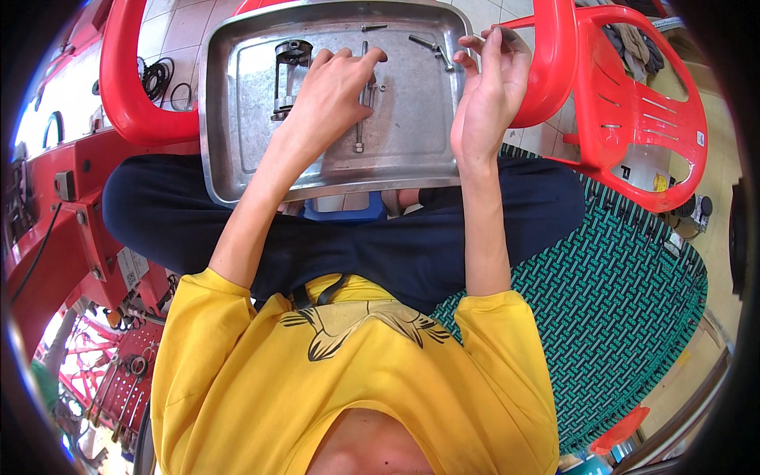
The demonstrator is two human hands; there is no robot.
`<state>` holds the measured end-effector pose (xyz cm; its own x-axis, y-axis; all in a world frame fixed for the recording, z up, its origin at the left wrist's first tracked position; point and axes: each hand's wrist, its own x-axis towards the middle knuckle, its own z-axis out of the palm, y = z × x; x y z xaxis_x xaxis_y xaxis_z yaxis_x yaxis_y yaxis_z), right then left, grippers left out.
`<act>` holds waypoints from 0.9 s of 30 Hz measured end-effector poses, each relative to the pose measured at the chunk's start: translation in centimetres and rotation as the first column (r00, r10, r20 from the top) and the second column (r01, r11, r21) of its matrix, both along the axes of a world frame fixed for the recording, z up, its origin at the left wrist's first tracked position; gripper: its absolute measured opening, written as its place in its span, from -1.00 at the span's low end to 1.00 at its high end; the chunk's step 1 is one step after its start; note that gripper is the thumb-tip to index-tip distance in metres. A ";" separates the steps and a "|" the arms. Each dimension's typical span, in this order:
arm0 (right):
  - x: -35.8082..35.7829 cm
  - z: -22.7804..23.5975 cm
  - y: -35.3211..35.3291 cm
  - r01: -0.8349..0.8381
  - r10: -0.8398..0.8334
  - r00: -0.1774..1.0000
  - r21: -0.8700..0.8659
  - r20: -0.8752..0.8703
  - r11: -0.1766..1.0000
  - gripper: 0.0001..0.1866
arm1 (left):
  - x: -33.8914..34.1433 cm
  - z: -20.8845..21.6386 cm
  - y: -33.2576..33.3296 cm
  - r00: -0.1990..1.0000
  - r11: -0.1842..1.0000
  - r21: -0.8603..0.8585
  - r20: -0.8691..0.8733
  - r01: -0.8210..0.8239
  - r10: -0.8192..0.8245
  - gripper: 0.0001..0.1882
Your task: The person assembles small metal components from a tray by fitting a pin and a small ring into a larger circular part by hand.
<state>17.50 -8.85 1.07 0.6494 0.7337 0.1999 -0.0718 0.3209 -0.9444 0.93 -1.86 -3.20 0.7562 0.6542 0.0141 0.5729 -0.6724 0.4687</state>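
A shallow metal tray [261,170] sits in front of my crossed legs. Over its middle is my left hand [326,91], palm down, thumb and forefinger spread apart. Beside those fingers lies a long bolt [359,136] with a nut near its lower end; part of it is covered by the hand, and contact is unclear. A small nut [383,88] rests just right of it. My right hand [492,99] is raised by the tray's right rim, fingers loosely bent and apart, with nothing visible in them. Left of my left hand stands a dark cylindrical metal frame [294,54], partly hidden by it.
Short bolts [423,40] and a screw [374,28] lie toward the tray's far side. Red plastic chairs [633,95] flank the tray. A green-and-black woven seat [617,317] is at my right, red machinery [79,214] at my left. Black cables [158,77] lie on the tiles.
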 end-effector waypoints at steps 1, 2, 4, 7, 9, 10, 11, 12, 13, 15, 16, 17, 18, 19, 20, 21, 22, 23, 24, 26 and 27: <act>0.0 -0.1 0.0 0.000 0.000 1.000 -0.001 -0.002 1.000 -0.81 | 0.0 -0.1 0.0 1.000 1.000 0.003 0.003 0.002 -0.002 -0.22; -0.1 -0.1 0.1 0.000 0.000 1.000 -0.002 -0.004 1.000 -0.81 | -0.1 -0.2 0.0 1.000 1.000 0.005 0.005 0.005 -0.005 -0.22; 0.0 -0.1 0.1 0.001 -0.001 1.000 -0.001 -0.004 1.000 -0.81 | -0.1 0.0 0.0 1.000 1.000 0.018 0.001 0.014 -0.014 -0.22; 0.0 -0.1 0.1 0.001 -0.001 1.000 0.003 -0.002 1.000 -0.81 | 0.1 0.5 0.0 0.999 0.996 0.079 -0.034 0.044 -0.042 -0.20; 0.0 0.0 0.1 0.003 -0.003 1.000 -0.001 -0.003 1.000 -0.81 | 0.3 0.7 0.0 0.995 0.984 0.160 -0.075 0.080 -0.069 -0.19; 0.0 0.0 0.1 0.006 -0.006 1.000 -0.002 -0.006 1.000 -0.81 | 0.4 0.8 0.0 0.993 0.982 0.164 -0.081 0.095 -0.082 -0.18; 0.0 0.0 0.1 0.009 -0.009 1.000 -0.003 -0.009 1.000 -0.81 | 0.5 0.8 0.0 0.992 0.980 0.168 -0.086 0.109 -0.095 -0.17; 0.0 0.0 0.1 0.011 -0.011 1.000 -0.004 -0.011 1.000 -0.81 | 0.5 0.8 0.1 0.990 0.978 0.171 -0.092 0.123 -0.108 -0.17; -0.1 0.0 0.1 0.010 -0.010 1.000 -0.001 -0.011 1.000 -0.81 | 0.5 0.6 0.1 0.991 0.978 0.177 -0.084 0.115 -0.102 -0.17; -0.1 0.1 0.1 0.009 -0.009 1.000 0.005 -0.010 1.000 -0.81 | 0.6 0.3 0.2 0.994 0.977 0.187 -0.068 0.101 -0.090 -0.18; -0.1 0.0 0.1 0.009 -0.009 1.000 0.005 -0.011 1.000 -0.81 | 0.6 0.4 0.2 0.995 0.982 0.165 -0.051 0.089 -0.081 -0.19; 0.0 0.0 0.1 0.009 -0.008 1.000 0.005 -0.012 1.000 -0.81 | 0.6 0.6 0.2 0.997 0.987 0.143 -0.034 0.077 -0.073 -0.20; 0.0 0.0 0.1 0.007 -0.007 1.000 0.006 -0.014 1.000 -0.81 | 0.6 0.8 0.3 0.998 0.991 0.121 -0.018 0.064 -0.062 -0.21; 0.0 0.0 0.1 0.007 -0.007 1.000 0.005 -0.015 1.000 -0.81 | 0.6 0.6 0.3 0.999 0.989 0.141 0.017 0.047 -0.050 -0.23; 0.0 0.0 0.1 0.007 -0.007 1.000 0.004 -0.015 1.000 -0.81 | 0.7 0.2 0.3 0.998 0.987 0.160 0.052 0.029 -0.038 -0.24; 0.0 0.1 0.1 0.007 -0.007 1.000 0.003 -0.016 1.000 -0.81 | 0.7 -0.1 0.3 0.996 0.984 0.179 0.088 0.010 -0.026 -0.26; -0.1 0.1 0.1 0.009 -0.009 1.000 0.002 -0.018 1.000 -0.81 | 0.8 -0.2 0.4 0.995 0.984 0.177 0.090 0.021 -0.037 -0.27; -0.1 0.1 0.1 0.011 -0.011 1.000 0.000 -0.021 1.000 -0.82 | 0.8 -0.2 0.4 0.995 0.984 0.175 0.092 0.031 -0.048 -0.28; -0.1 0.2 0.1 0.013 -0.013 1.000 -0.002 -0.022 1.000 -0.82 | 0.9 -0.3 0.5 0.994 0.984 0.173 0.094 0.042 -0.059 -0.29; 0.0 0.1 0.1 0.005 -0.005 1.000 0.002 -0.016 1.000 -0.82 | 0.9 -0.8 0.4 0.997 0.981 0.188 0.046 0.051 -0.061 -0.30; 0.0 0.0 0.0 0.002 -0.002 1.000 0.004 -0.013 1.000 -0.82 | 0.9 -0.9 0.3 0.998 0.979 0.195 0.021 0.056 -0.062 -0.31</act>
